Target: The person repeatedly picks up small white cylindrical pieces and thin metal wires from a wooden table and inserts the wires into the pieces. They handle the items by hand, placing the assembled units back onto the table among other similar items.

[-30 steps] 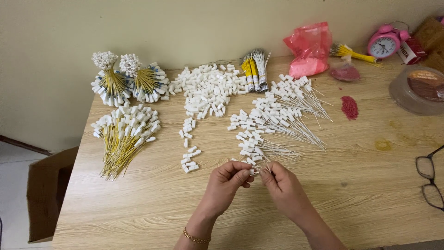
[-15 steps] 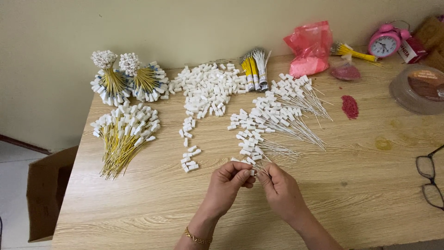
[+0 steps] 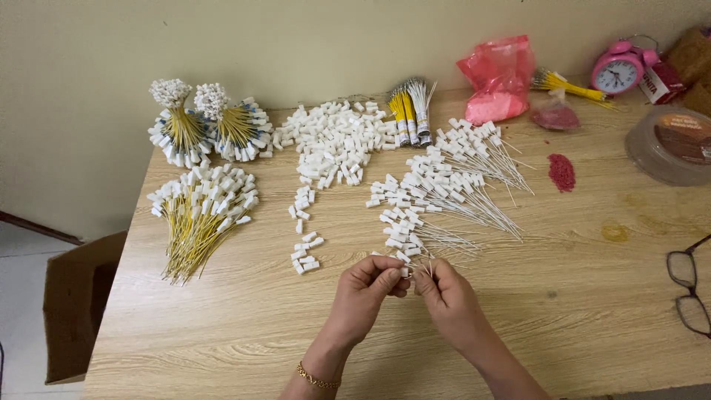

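Both hands have edged slightly toward the near edge of the wooden table (image 3: 222, 326) since a moment ago. The left hand (image 3: 368, 287) pinches a small white connector (image 3: 404, 272); the right hand (image 3: 444, 290) pinches thin white wires (image 3: 426, 264), just near of the white-wire pile (image 3: 444, 189).

Left hand (image 3: 364, 287) and right hand (image 3: 446, 290) meet fingertip to fingertip (both pinching), wrists angled inward, forearms low.
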